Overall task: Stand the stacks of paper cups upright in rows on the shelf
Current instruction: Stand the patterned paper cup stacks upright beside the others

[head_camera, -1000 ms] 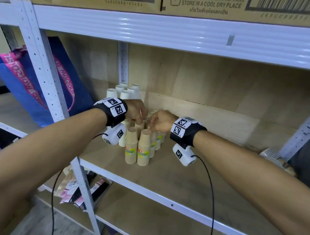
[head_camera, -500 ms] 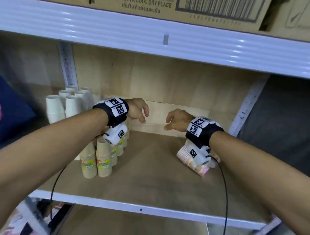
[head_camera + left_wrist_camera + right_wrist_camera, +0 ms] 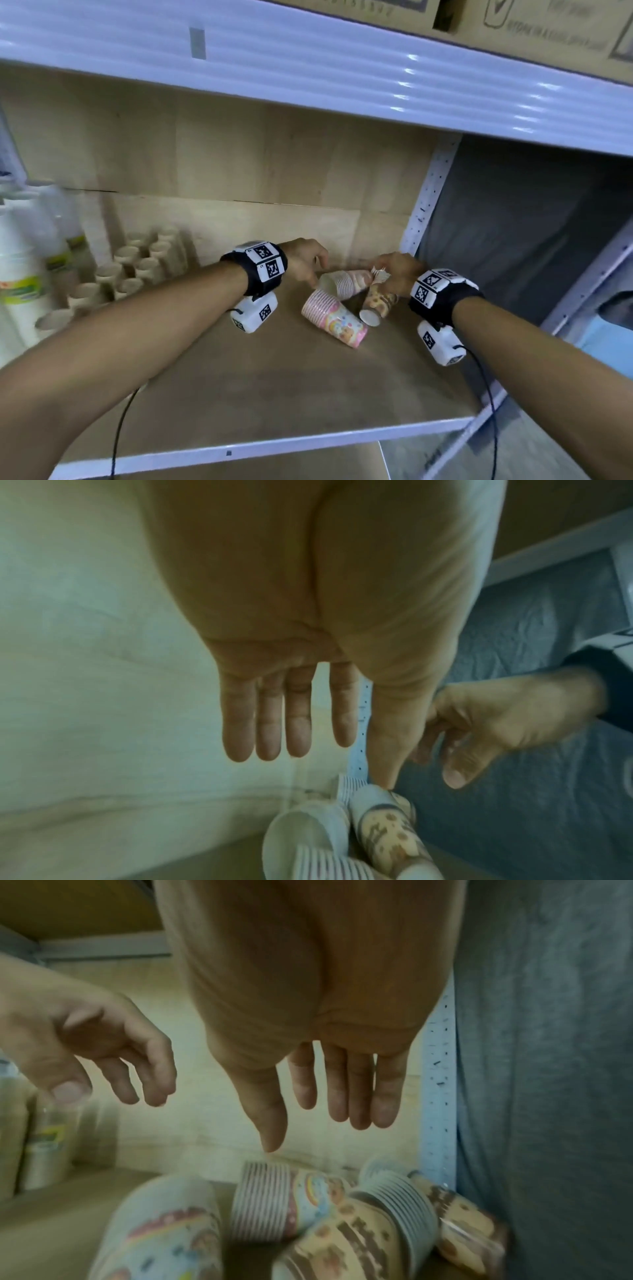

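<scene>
Three stacks of patterned paper cups lie on their sides near the shelf's right end: a pink stack (image 3: 334,318), a second pink stack (image 3: 346,282) behind it, and a brown-patterned stack (image 3: 376,301). My left hand (image 3: 308,270) hovers just left of the rear stack, fingers straight, holding nothing. My right hand (image 3: 390,270) hangs over the brown-patterned stack (image 3: 359,1240), fingers (image 3: 356,1091) straight and clear of the cups. The left wrist view shows the left fingers (image 3: 291,723) extended above the lying cups (image 3: 308,840). Upright brown cup stacks (image 3: 137,267) stand in rows at the left.
White cup stacks with green labels (image 3: 20,274) stand at the far left. The wooden shelf board (image 3: 274,383) has a white front edge. A perforated upright post (image 3: 428,202) and grey wall bound the right side. A white beam with cardboard boxes runs overhead.
Both hands have moved right, away from the upright brown stacks, and come down over the patterned stacks lying at the shelf's right end. The view has swung right with them.
</scene>
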Motion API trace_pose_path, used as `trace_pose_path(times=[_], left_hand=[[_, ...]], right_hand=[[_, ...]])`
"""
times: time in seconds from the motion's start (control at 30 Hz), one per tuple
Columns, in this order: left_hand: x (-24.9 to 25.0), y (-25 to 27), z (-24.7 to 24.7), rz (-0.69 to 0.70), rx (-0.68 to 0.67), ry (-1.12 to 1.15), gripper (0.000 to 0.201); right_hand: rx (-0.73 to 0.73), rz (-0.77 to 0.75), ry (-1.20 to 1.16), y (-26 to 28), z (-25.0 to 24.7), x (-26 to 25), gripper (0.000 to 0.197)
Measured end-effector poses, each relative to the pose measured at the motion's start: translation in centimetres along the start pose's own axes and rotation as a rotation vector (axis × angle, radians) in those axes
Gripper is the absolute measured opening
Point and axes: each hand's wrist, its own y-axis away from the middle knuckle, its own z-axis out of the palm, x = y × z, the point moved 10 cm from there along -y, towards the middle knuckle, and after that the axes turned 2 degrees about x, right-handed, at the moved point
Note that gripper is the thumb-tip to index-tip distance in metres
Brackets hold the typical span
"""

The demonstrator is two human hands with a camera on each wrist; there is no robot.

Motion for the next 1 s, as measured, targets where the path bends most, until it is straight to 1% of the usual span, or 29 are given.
trace_pose_path(times=[0.13, 0.23, 0.27, 0.37, 0.4, 0.43, 0.5, 0.6, 0.73, 0.83, 0.9, 1.0], left_hand=[[1.6, -1.8, 3.9, 0.061, -0.048, -0.016, 0.046], [2.5, -2.6, 6.4, 0.11, -0.077, -0.058, 0.053], [2.7, -2.8, 7.1, 0.119, -0.081, -0.059, 0.056], [3.2, -3.3, 8.5, 0.153, -0.087, -0.083, 0.063], [3.3, -3.6, 8.9, 0.169, -0.092, -0.11, 0.064], [3.5, -3.8, 9.3, 0.186, -0.1, -0.131, 0.065], [3.7, -4.0, 10.0, 0.203, -0.118, -0.165, 0.066], [3.4, -4.4, 11.0, 0.205, -0.135, -0.22, 0.068], [2.9, -4.7, 11.5, 0.199, -0.146, -0.256, 0.07], [2.6, -5.0, 11.6, 0.183, -0.163, -0.265, 0.071], [2.5, -5.1, 11.6, 0.175, -0.183, -0.271, 0.073], [2.3, -5.1, 11.8, 0.157, -0.195, -0.285, 0.073]], right_hand=[[-0.078, -0.027, 0.049, 0.7, 2.8, 2.2, 0.071], [-0.102, -0.026, 0.064, 0.1, 4.2, 3.3, 0.079], [-0.097, -0.041, 0.066, 0.0, 4.4, 3.4, 0.079], [-0.04, -0.083, 0.113, -0.7, 5.3, 3.7, 0.062], [-0.015, -0.105, 0.149, -0.8, 5.6, 3.6, 0.063], [-0.008, -0.121, 0.174, -1.1, 6.3, 3.6, 0.069], [-0.029, -0.141, 0.23, -1.7, 7.6, 3.7, 0.08], [-0.05, -0.185, 0.293, -2.5, 8.5, 3.3, 0.087], [0.001, -0.255, 0.33, -3.0, 8.9, 2.8, 0.085], [0.009, -0.286, 0.312, -3.3, 9.1, 2.7, 0.089], [0.016, -0.305, 0.297, -3.4, 9.0, 2.4, 0.084], [-0.039, -0.285, 0.243, -3.4, 9.4, 2.1, 0.078]])
